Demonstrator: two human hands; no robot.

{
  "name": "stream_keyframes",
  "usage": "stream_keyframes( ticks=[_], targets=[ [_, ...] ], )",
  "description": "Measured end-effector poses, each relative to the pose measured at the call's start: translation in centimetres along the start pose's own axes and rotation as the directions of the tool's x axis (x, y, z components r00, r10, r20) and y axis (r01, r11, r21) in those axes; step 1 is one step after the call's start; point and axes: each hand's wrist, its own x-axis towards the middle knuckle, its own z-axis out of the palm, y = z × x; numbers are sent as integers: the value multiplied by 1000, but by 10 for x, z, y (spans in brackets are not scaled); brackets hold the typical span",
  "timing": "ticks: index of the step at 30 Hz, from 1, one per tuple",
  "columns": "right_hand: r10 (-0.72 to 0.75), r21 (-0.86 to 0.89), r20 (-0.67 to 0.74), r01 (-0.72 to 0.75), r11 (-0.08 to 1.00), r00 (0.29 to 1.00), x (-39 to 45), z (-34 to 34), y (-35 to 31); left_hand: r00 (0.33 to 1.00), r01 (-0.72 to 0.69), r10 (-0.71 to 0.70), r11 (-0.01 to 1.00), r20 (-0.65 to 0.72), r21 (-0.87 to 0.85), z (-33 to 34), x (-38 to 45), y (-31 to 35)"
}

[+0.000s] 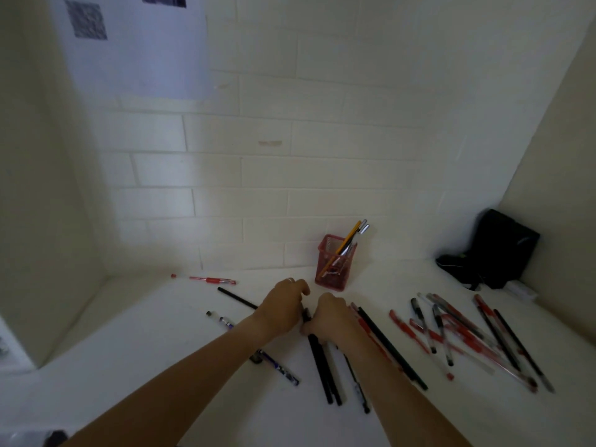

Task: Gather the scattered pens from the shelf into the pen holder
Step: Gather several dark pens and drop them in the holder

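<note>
Closing together over black pens, the left hand and right hand are gripping them, red mesh pen holder standing just beyond the knuckles, more pens lying right.

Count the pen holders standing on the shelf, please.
1. The red mesh pen holder stands near the back wall, just beyond the two hands, with a few pens in it. No other holder shows.

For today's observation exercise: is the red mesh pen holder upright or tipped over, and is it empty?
Upright and not empty. The pen holder stands on its base on the shelf, with a few pens leaning out of its open top.
</note>
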Motion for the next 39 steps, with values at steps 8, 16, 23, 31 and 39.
stream_keyframes(
  ticks=[8,16,23,31,39],
  targets=[
    [-121,409,-104,153,899,987,18,-23,21,914,400,-292,537,281,-743,-27,3,6],
    [-290,400,-540,544,737,790,10,-32,18,1000,-6,-14,742,-24,-670,-29,6,29],
    [-346,402,-540,596,695,767,7,-17,31,996,-90,76,872,-49,-481,-13,-1,17],
    [-308,378,-596,598,707,741,11,-48,24,982,-191,166,869,-95,-456,-32,18,29],
    [141,400,-893,608,686,428,48,-99,31,912,-278,207,947,-354,-163,-44,82,27]
  ],
)
